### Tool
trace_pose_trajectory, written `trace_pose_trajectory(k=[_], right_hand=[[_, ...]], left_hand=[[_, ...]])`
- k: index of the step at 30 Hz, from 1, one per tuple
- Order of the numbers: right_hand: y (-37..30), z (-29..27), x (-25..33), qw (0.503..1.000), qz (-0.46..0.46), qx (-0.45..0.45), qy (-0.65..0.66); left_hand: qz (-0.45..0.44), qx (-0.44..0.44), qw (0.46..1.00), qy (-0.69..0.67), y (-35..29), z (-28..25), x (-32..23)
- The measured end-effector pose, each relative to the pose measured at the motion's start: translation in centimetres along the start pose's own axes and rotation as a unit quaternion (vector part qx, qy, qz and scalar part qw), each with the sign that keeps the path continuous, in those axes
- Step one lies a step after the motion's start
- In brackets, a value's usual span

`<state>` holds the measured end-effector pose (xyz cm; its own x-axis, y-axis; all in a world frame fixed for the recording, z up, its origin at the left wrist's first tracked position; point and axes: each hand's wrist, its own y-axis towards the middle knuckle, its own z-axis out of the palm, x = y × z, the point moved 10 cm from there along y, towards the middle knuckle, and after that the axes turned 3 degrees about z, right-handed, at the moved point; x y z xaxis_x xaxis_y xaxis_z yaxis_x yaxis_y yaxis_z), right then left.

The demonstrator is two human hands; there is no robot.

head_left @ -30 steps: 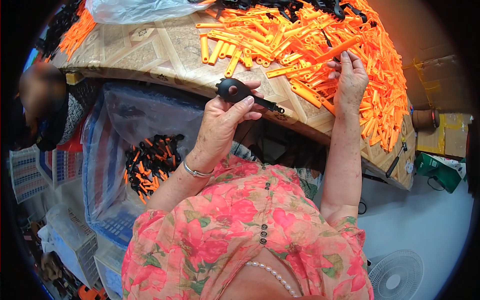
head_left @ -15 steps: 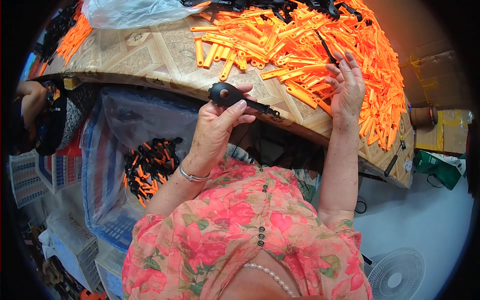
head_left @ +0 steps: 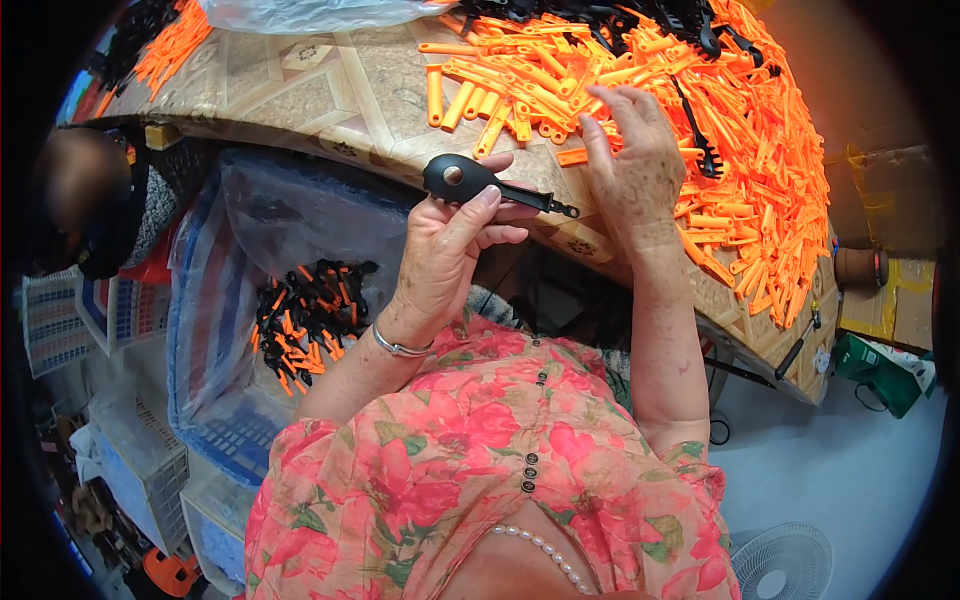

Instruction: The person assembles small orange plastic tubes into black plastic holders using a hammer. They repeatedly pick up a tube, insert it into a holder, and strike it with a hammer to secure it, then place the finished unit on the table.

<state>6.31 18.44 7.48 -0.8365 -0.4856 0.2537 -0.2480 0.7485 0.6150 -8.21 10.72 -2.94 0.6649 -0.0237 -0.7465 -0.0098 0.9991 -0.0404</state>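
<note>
In my left hand (head_left: 450, 240) is a black pasta server head (head_left: 470, 178), rounded, with a hole through it and a narrow shank pointing right. My thumb presses on it from above, and the fingers lie beneath. My right hand (head_left: 640, 165) is over the near left side of the heap of orange handles (head_left: 760, 200), thumb and fingers apart. I see nothing held in it, though part of the palm side is hidden. Close to its right, another black pasta server piece (head_left: 695, 130) lies on the heap.
More black utensil heads (head_left: 600, 20) lie behind the heap, beside a clear plastic bag (head_left: 320, 14). Below left, a lined blue crate (head_left: 225, 440) holds black-and-orange utensils (head_left: 305, 325). Another person (head_left: 95, 200) sits left. A screwdriver-like tool (head_left: 797, 345) lies at the table's right corner.
My right hand has moved left across the orange handles, uncovering the toothed end of the black piece on the heap. My left hand still holds the pasta server head. The view has shifted slightly.
</note>
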Motion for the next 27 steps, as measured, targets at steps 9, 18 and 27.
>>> trace_pose_trajectory(k=[9, 18, 27], right_hand=[[1.8, 2.2, -3.1, 0.988, 0.002, 0.047, -0.149], [1.9, -1.9, -7.0, 0.973, 0.05, 0.052, -0.22], [4.0, -0.7, -9.5, 0.977, 0.06, 0.022, -0.202]], left_hand=[[0.002, -0.005, 1.0, -0.004, -0.3, -1.1, -0.5], [-0.007, 0.003, 1.0, -0.014, 0.3, -1.0, 0.0], [0.001, 0.016, 1.0, -0.001, 0.0, -0.8, -0.3]])
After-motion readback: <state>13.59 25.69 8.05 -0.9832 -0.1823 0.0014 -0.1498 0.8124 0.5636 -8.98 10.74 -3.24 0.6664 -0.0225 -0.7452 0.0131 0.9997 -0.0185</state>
